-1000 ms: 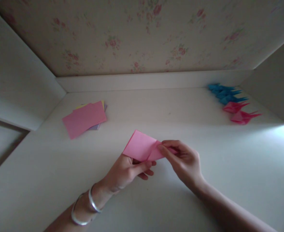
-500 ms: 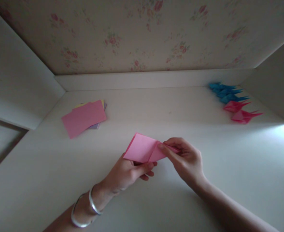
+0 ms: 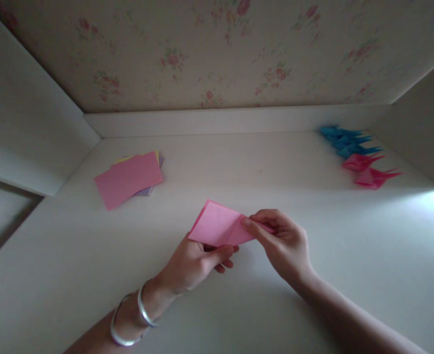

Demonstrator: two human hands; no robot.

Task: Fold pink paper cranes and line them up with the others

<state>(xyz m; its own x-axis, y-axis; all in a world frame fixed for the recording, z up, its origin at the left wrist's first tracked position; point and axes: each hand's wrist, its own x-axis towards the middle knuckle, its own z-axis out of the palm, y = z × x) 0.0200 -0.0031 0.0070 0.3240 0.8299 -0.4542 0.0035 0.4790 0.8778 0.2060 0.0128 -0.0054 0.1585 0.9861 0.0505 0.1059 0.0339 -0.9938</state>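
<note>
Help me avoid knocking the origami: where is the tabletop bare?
Bare: the back middle, between paper stack and blue origami; also right of the right hand, nearer than the pink origami. Crowded: at back right, and around the held folded pink paper.

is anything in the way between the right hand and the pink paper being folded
Nothing visible is in the way: the right hand already pinches the pink paper at its right end, while the left hand holds its lower edge.
</note>
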